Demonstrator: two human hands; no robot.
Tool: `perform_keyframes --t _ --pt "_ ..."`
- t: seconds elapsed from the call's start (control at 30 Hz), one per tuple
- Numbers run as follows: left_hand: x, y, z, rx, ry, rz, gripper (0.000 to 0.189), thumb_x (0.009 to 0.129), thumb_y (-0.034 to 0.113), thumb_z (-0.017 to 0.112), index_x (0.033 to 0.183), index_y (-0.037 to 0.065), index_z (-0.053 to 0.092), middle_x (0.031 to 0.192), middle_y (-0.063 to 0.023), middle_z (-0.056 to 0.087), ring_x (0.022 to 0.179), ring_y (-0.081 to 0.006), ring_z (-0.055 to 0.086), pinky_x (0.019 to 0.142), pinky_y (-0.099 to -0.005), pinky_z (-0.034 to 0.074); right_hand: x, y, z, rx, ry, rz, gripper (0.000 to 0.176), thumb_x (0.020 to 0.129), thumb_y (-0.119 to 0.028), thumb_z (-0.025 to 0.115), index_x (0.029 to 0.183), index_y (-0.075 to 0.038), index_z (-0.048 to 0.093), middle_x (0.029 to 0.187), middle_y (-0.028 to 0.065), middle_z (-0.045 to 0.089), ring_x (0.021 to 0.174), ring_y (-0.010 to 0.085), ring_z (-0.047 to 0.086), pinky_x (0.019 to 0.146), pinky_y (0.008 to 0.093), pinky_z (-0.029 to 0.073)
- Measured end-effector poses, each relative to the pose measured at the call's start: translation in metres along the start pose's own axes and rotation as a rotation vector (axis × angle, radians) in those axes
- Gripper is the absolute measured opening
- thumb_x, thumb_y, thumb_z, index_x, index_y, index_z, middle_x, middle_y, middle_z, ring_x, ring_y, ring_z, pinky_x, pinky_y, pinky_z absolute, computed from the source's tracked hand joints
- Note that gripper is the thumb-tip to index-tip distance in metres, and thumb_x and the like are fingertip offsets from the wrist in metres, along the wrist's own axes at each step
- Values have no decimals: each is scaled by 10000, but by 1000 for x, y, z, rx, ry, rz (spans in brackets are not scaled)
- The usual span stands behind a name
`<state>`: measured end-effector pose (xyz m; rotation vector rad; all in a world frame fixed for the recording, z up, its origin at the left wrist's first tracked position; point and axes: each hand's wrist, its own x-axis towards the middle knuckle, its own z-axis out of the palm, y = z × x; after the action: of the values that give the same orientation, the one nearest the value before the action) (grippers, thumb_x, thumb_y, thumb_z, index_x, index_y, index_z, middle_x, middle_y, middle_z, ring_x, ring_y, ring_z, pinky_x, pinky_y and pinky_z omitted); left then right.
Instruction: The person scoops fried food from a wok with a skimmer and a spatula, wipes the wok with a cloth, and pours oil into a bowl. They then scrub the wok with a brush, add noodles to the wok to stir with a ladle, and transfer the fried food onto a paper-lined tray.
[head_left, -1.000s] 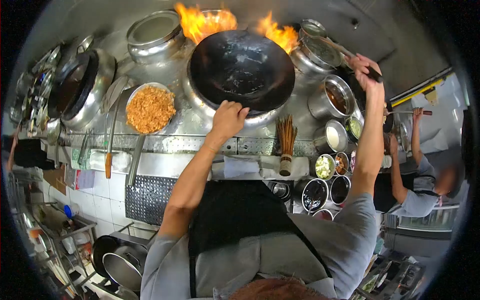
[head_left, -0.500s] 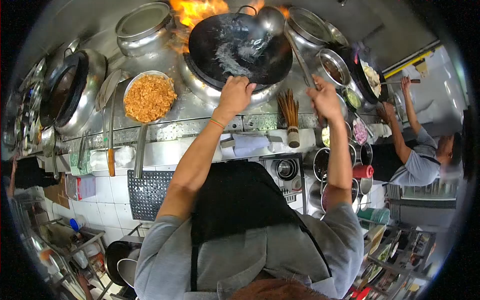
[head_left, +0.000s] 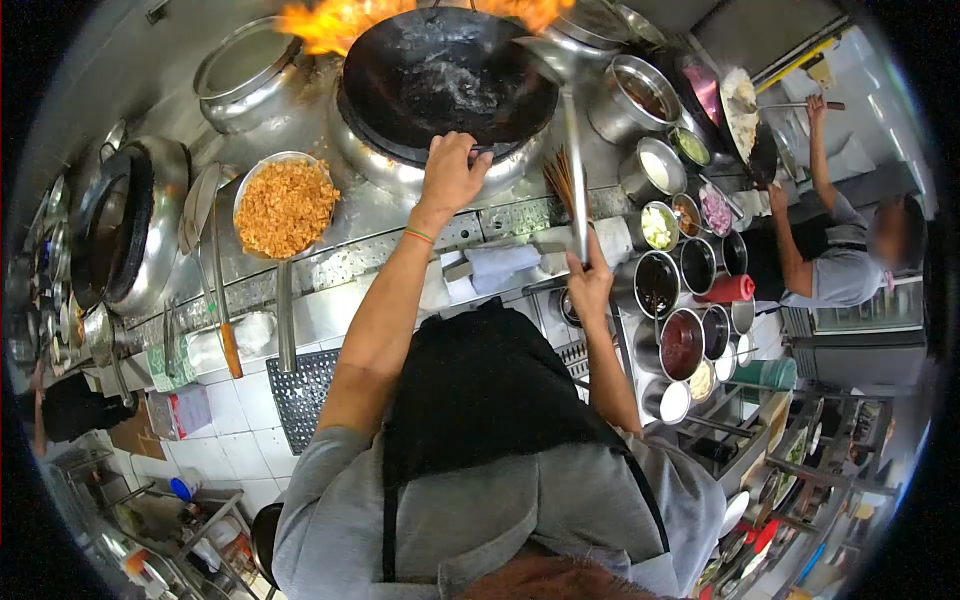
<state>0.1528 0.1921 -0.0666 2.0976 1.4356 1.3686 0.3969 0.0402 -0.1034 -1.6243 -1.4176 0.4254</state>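
Note:
My left hand (head_left: 455,175) grips the near edge of a black wok (head_left: 450,75), its fingers closed on the rim. A little clear liquid lies in the wok. Flames (head_left: 350,22) rise behind it. My right hand (head_left: 590,280) is closed round the handle of a metal ladle (head_left: 573,150), low at the counter's front edge. The ladle's head is up beside the wok's right rim, outside the bowl. A bamboo brush (head_left: 560,180) stands partly hidden behind the ladle handle.
A strainer of fried brown pieces (head_left: 287,207) stands left of the wok, near two long utensils (head_left: 222,290). Another wok (head_left: 120,225) is at far left. Pots of sauces (head_left: 657,283) line the right. At far right a co-worker (head_left: 845,250) handles a wok (head_left: 742,125).
My right hand has drawn back toward me, and the ladle has moved out of the wok to its right side. The view has shifted. The co-worker's wok is now tilted more.

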Motion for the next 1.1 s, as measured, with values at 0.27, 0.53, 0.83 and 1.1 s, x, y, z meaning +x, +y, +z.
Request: perform_keyframes --t 0.27,0.53,0.83,1.1 --pt "2 -8 8 115 40 55 183 823 209 626 759 42 590 788 -146 581 772 -352 520 710 -448 395 -47 39 -31 -479 55 398 540 825 -70 618 1345 -97 477 716 148 630 563 196 551 566 343 459" --pt "8 -22 12 73 18 205 400 931 290 517 691 -23 581 685 -235 573 625 -417 531 577 -501 388 -82 49 -35 -582 301 211 322 760 -102 649 1076 -44 629 952 200 590 908 375 564 790 446 471" --pt "20 -66 19 342 85 287 373 933 311 523 903 -41 644 845 -230 635 776 -415 585 702 -486 459 -254 93 -114 -530 694 689 192 764 -56 638 942 12 670 865 217 602 851 377 571 766 450 468" --pt "-13 -41 43 530 319 352 399 877 343 560 1198 111 605 1280 -231 511 1214 -415 445 965 -586 328 -441 133 -234 -660 1057 1049 208 762 -127 594 915 -53 713 842 214 651 807 368 642 764 415 515"
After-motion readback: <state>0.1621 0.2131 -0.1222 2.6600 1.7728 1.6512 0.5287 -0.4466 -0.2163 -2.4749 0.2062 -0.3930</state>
